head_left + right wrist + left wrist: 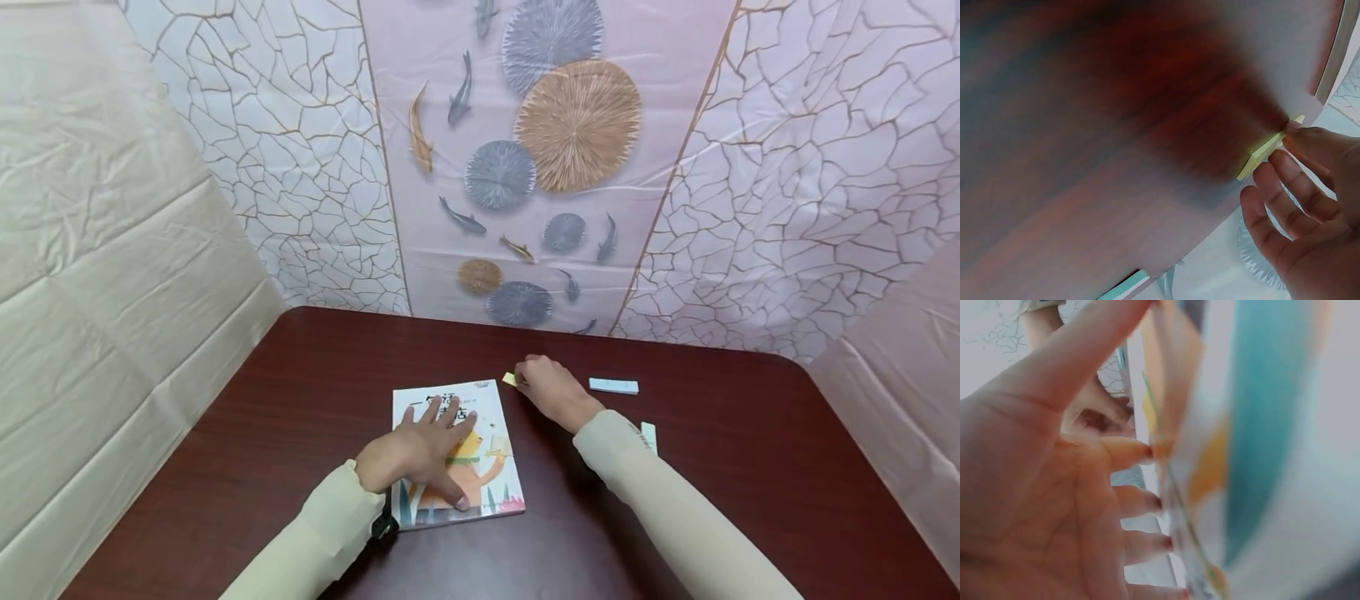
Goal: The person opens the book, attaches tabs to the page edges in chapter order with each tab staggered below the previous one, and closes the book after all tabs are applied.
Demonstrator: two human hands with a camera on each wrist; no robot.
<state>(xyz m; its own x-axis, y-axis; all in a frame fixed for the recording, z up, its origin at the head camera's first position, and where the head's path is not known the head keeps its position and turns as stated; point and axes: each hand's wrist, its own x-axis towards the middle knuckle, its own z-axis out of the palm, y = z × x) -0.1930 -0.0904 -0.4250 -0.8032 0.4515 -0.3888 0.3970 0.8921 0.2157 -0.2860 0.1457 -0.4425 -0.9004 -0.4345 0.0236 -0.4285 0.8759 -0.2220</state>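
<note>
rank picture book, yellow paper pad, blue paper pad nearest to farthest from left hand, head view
1. Picture book: under the left hand.
2. Yellow paper pad: to the right, touched by the right hand.
3. Blue paper pad: beyond the right hand.

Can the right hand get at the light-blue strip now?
Probably yes: only bare tabletop shows between the right hand and the light-blue strip, though that hand seems to pinch the yellow strip.
</note>
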